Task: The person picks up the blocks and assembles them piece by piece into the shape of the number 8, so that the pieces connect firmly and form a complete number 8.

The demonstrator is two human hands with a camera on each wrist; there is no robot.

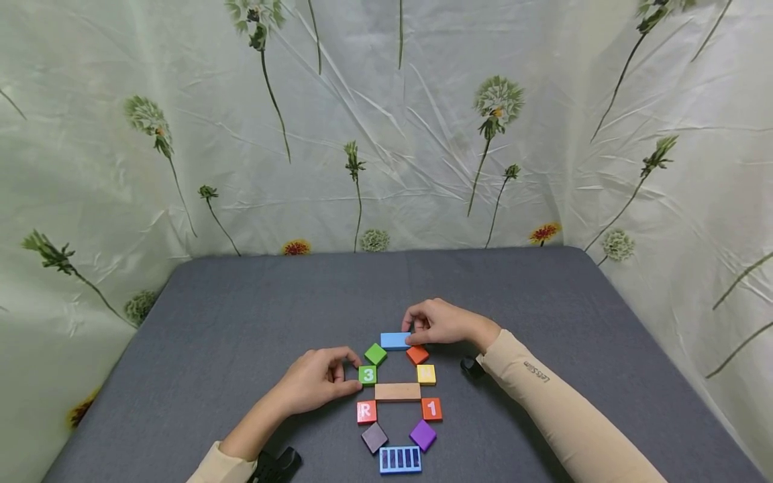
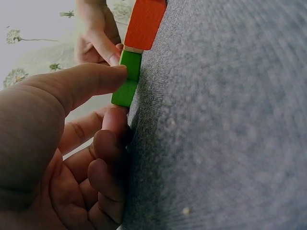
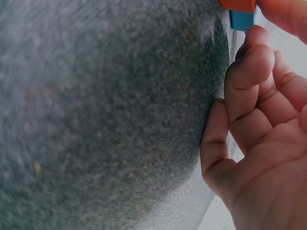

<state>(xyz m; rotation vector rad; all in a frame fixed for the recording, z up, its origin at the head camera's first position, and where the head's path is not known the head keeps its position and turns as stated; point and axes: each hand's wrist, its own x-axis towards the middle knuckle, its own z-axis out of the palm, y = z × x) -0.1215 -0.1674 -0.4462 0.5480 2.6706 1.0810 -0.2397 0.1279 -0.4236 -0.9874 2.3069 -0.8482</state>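
My left hand [image 1: 315, 379] is at the left side of a green block marked 3 [image 1: 368, 376], its thumb and index fingertip at the block's edges in a pinch. In the left wrist view the thumb lies over part of the green block [image 2: 125, 91]. My right hand [image 1: 443, 323] pinches the right end of a light blue block [image 1: 394, 341] at the top of the arrangement. The right wrist view shows only a corner of that blue block [image 3: 242, 20]. A green block [image 1: 376, 354] and an orange block [image 1: 417, 355] sit tilted just below it.
A plain wooden bar [image 1: 397, 392] crosses the ring's middle. Around it lie a yellow block [image 1: 426, 374], red R block [image 1: 366, 412], orange 1 block [image 1: 431, 408], greyish-purple block [image 1: 375, 437], purple block [image 1: 423, 435] and blue striped block [image 1: 400, 460]. Grey cloth [image 1: 272, 302] covers the table.
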